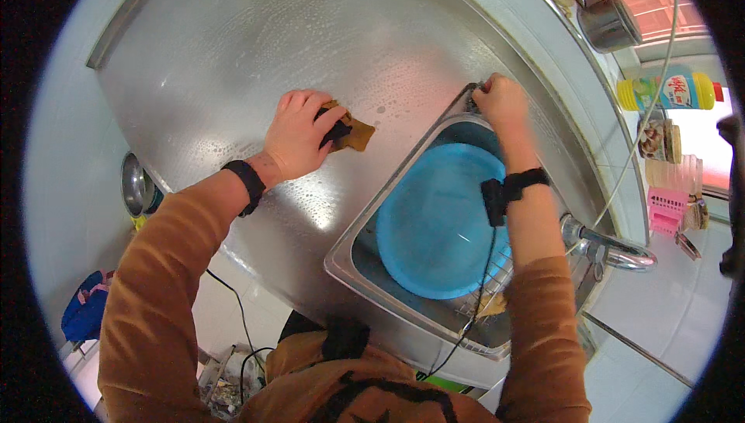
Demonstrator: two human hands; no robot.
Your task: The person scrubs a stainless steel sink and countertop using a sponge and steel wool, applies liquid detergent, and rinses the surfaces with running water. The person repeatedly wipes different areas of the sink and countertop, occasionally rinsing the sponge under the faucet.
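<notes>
My left hand (304,132) presses a brown and black cloth (355,135) against the wet stainless steel countertop (250,62), left of the sink. Soapy droplets and streaks cover the metal around it. My right hand (499,100) is at the sink's far corner, its fingers closed on something small and dark (472,100) that I cannot make out. Below my right forearm a light blue plastic basin (439,225) sits in the sink (340,260), with what looks like water in it. A wire rack (497,277) and a yellowish cloth or sponge (492,305) lie beside the basin.
A chrome faucet (623,251) stands right of the sink. On the tiled ledge are a metal pot (608,24), a yellow-capped cleaner bottle (669,92), glass jars (659,140) and a pink plastic basket (666,210). A thin black cable hangs from my right wrist strap across the sink.
</notes>
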